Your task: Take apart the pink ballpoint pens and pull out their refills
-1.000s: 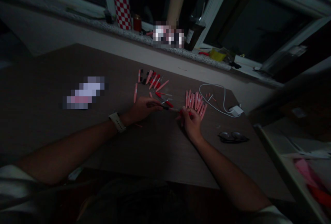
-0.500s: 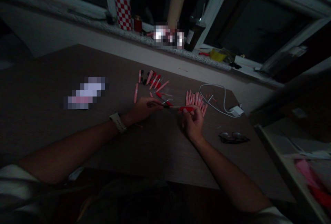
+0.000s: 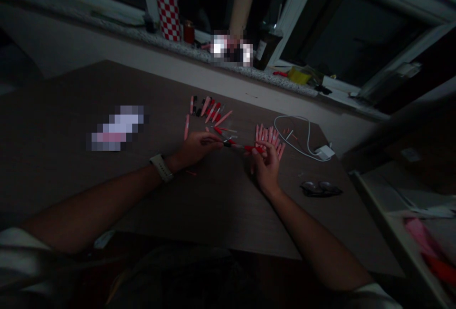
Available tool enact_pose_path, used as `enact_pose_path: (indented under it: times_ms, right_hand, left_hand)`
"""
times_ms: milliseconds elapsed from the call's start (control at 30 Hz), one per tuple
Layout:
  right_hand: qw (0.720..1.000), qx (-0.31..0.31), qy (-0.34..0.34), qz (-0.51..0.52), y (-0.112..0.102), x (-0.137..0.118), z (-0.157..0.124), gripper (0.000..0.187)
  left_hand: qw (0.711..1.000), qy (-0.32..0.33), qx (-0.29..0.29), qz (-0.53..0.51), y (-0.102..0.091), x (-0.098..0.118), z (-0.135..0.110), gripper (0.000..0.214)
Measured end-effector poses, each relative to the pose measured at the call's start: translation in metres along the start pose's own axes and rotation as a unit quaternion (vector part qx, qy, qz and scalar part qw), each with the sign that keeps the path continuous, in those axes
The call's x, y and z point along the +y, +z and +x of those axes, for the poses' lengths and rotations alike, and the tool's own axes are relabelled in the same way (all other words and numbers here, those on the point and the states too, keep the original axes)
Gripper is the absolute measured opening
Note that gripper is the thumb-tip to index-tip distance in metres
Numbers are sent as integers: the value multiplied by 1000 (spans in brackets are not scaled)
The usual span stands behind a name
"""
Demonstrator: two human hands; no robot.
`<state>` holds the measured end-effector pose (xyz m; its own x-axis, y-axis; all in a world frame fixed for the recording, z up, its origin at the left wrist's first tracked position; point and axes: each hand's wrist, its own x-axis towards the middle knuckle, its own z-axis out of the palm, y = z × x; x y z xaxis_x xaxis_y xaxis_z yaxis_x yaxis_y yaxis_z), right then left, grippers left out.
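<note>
Pinch by the fingers (image 3: 214, 143) of the left hand (image 3: 195, 151) on a black end piece (image 3: 227, 143); likewise by the right hand (image 3: 265, 164) on a red barrel (image 3: 253, 149). Between both, above the tabletop (image 3: 199, 204), a slim pale rod (image 3: 239, 146), roughly in line. In hand, by judgement: joining or parting of slender pen parts; cannot tell which, nor confirm a firm connection through the rod. Called for next, probably: a secure hold at each end and steady alignment. Just beyond the left hand, loose red and clear pieces (image 3: 218, 130), with scattered pink pens (image 3: 205, 105) behind; just past the right hand, close-set pink pens (image 3: 271, 135). Farther right, a white charger (image 3: 325, 152) and eyeglasses (image 3: 321, 188). On the windowsill (image 3: 295, 84), a red-and-white checkered bottle (image 3: 169, 19) and a dark cup (image 3: 268, 52) with a pale label (image 3: 261, 49), too blurred to read. No legible brand or writing anywhere.
</note>
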<state>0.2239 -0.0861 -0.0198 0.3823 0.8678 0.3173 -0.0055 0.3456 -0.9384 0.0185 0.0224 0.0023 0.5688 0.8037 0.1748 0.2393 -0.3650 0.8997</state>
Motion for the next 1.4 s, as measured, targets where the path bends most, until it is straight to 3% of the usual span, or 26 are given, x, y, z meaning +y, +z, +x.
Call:
enact_pose_path:
  times_ms: [100,300,433,600,900,1200,1400]
  right_hand:
    - [1000,1,8,-4,0,1,0,28]
    - [997,4,51,-49,-1,4,3,34]
    - [999,23,40,-29,0,4,4,43]
    - [998,15,30,-60,2,4,2,36]
    - [986,-8,68,-151,-5,7,6,54]
    - [992,1,72,-101,-6,10,9,45]
    - [974,-40,67,-213,-12,9,11,55]
  left_hand:
    - [1000,0,1,3,-1,-3,0,23]
    - [1000,8,13,-16,-1,-6,1,26]
    - [999,7,18,-42,0,-6,1,24]
    - [996,2,53,-76,2,-6,2,26]
    - [991,-10,63,-121,-1,-5,1,34]
    - [998,-17,33,-42,-2,-8,1,32]
    - [999,-13,27,26,-2,-3,-1,35]
